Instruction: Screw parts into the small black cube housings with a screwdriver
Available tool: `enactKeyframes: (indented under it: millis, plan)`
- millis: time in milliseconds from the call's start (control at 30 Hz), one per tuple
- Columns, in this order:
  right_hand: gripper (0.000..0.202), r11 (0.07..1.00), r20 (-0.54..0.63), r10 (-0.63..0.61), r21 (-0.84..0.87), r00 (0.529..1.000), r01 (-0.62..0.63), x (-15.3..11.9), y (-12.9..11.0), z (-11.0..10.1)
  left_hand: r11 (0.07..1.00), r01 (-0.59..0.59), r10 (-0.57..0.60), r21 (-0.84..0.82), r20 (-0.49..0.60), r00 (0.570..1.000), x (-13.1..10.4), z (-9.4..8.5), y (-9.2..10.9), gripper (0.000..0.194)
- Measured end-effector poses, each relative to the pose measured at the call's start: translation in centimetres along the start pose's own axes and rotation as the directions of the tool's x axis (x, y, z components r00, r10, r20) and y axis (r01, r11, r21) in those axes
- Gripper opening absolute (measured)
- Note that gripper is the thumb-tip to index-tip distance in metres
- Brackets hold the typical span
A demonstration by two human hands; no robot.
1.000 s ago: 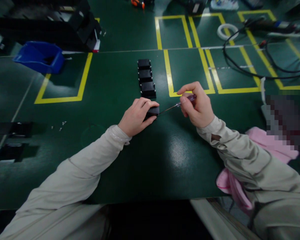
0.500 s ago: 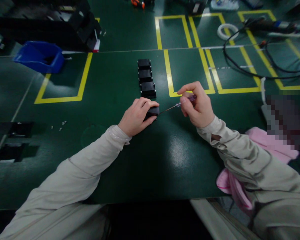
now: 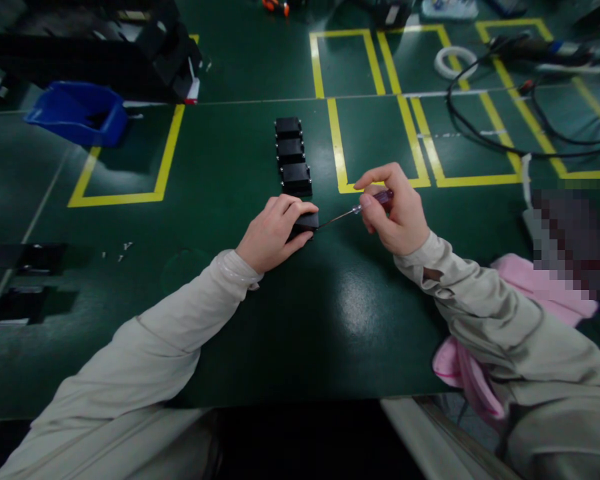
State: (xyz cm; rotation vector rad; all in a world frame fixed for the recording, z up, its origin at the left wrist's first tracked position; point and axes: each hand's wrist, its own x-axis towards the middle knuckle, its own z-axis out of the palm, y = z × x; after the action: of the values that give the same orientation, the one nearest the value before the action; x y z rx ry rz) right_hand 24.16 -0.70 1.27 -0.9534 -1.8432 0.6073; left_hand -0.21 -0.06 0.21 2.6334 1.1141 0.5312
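My left hand (image 3: 276, 230) is closed around a small black block (image 3: 307, 221), pressing it to the green table. Most of the block hides under the fingers. In my right hand (image 3: 395, 212) is a screwdriver (image 3: 383, 197) with a translucent purple handle. Its thin shaft slants down to the left, and the tip meets the right side of the block. Just beyond the left hand, several similar black blocks (image 3: 291, 148) stand in a row, with small shiny screws at their sides.
Loose screws (image 3: 125, 250) and flat black parts (image 3: 40, 259) lie at the left. A blue bin (image 3: 83, 115) sits at the upper left beside a large black case (image 3: 145, 53). To the right are a white ring (image 3: 455, 63), black cables (image 3: 460, 120) and pink cloth (image 3: 545, 287).
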Motion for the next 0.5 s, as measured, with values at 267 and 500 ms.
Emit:
enactKeyframes:
  millis: [267, 500]
  plan:
    - [0.012, 1.0, -0.014, -0.005, 0.004, 1.0, 0.005, 0.17, -0.07, 0.12, 1.0, 0.001, -0.001, -0.002, -0.005, 1.0, 0.0, 0.07, -0.01, 0.036]
    - [0.011, 0.999, -0.012, -0.027, -0.018, 1.0, 0.027, 0.1, -0.11, 0.01, 1.0, -0.003, 0.003, -0.008, -0.01, 1.0, -0.05, 0.18, -0.16, 0.037]
